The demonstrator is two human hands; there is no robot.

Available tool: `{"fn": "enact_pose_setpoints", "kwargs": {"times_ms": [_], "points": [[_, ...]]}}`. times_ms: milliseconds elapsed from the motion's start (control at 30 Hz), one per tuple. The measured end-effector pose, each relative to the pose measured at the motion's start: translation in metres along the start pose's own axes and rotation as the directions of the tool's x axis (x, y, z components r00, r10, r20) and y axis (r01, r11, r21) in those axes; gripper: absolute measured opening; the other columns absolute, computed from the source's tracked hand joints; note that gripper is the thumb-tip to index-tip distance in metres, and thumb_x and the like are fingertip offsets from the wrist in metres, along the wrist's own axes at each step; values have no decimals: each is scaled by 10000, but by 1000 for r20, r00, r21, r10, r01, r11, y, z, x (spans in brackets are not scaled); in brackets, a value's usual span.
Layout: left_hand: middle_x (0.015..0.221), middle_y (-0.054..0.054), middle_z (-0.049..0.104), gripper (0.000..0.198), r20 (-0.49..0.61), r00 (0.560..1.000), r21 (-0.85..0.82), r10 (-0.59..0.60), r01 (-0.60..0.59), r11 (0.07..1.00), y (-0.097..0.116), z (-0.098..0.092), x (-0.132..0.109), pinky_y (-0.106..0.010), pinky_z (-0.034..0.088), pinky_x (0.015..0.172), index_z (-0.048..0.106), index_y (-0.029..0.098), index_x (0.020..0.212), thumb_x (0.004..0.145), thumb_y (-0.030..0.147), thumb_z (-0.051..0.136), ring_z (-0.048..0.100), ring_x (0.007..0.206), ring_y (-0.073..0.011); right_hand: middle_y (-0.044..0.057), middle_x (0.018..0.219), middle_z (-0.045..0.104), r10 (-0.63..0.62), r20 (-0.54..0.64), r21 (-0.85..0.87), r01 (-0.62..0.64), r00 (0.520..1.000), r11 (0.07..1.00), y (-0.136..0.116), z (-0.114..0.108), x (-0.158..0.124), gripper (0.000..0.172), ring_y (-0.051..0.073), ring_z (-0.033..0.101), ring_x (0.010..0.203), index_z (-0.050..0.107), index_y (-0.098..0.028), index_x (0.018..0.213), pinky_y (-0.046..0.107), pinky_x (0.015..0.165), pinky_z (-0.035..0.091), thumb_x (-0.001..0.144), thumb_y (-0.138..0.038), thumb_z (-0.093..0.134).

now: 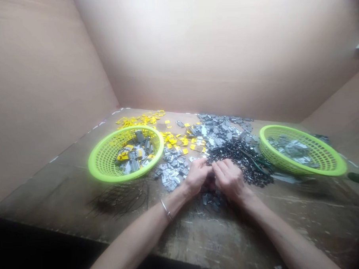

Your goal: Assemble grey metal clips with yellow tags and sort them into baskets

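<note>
My left hand [198, 174] and my right hand [229, 178] meet over the middle of the table, fingertips close together. Both are closed in a pinch; whatever lies between the fingers is too small or hidden to make out. A pile of small black parts [236, 152] lies just beyond and to the right of them. Flat grey pieces [172, 170] are heaped left of my left hand. Below the hands lie a few dark grey pieces [211, 200]. A metal bracelet [165, 209] circles my left wrist.
A green basket [94, 166] on the left holds grey and yellow pieces. Another green basket [337, 163] on the right holds grey pieces. Yellow frames [137, 120] and grey plates [217, 127] lie scattered at the back. Thin dark wires [119, 198] lie front left. Walls enclose the table.
</note>
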State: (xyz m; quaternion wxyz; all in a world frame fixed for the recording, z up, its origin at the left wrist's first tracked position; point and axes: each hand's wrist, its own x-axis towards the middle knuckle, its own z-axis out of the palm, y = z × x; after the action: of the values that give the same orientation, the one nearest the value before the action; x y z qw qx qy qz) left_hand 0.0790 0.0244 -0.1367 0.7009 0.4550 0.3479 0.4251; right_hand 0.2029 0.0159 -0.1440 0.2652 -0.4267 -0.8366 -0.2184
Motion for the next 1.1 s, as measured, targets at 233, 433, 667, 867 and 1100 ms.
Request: {"fn": "enact_pose_setpoints", "kwargs": {"times_ms": [233,433,667,867,1100], "points": [[566,37,417,173,13,1000,-188,26,-23,982,2,-4,2,-161,328,433,446,110,656,555,170,573,406,471,-35,90,663,502,-30,62,63,26,998,998,5,1,1,196,175,387,660,565,-97,757,283,557,324,690,-180,401],[587,-1,487,252,3,1000,-169,-12,13,985,1,-6,3,-187,356,406,492,92,701,589,302,572,458,455,-63,67,676,513,58,156,148,-82,986,986,3,-2,4,143,161,408,667,563,-141,667,264,560,324,674,-158,421],[546,-7,501,202,-117,991,-68,-59,51,996,-9,-7,9,-166,276,255,488,100,707,621,282,506,420,328,-62,28,743,565,161,451,394,-357,878,847,29,-6,33,201,119,483,631,587,-187,782,224,552,352,748,-227,393],[555,6,499,170,-188,982,3,35,-35,999,-8,-10,12,-141,269,240,483,106,758,618,199,459,402,313,-41,57,805,540,186,504,97,-269,844,958,40,35,77,213,163,450,759,598,-184,749,250,609,301,730,-299,420],[543,3,494,180,-197,980,-33,30,-37,999,-5,-9,12,-134,269,242,472,105,762,620,215,459,415,317,-45,68,742,545,184,538,103,-281,823,954,36,65,83,132,166,447,725,584,-150,623,261,603,297,670,-201,471]]}}
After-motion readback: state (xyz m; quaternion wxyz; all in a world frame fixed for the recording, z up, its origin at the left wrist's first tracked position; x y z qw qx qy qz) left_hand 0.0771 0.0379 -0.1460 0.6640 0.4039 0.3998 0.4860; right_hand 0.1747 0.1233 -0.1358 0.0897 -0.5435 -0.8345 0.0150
